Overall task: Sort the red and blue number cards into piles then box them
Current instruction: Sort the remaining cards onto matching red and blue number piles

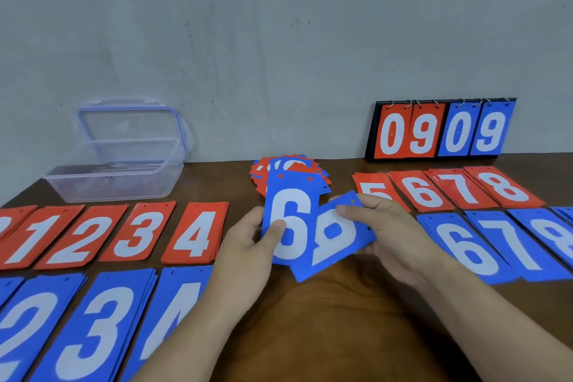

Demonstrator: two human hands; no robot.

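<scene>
Above brown wooden tabletop (325, 319), left grip (248, 237) is pinching a blue 6 card (290, 214), right grip (383, 226) a tilted blue card (333, 239), likely heading for right-edge blue piles (465, 246).

- Left hand (248, 242): bare, with a broad thumb whose nail is cut short.
- Right hand (384, 226): bare, skin creased over the knuckles.
- Left forearm (198, 319): bare from the wrist behind the grip to the picture's edge.
- Right forearm (465, 304): bare likewise, wrist to edge.
</scene>
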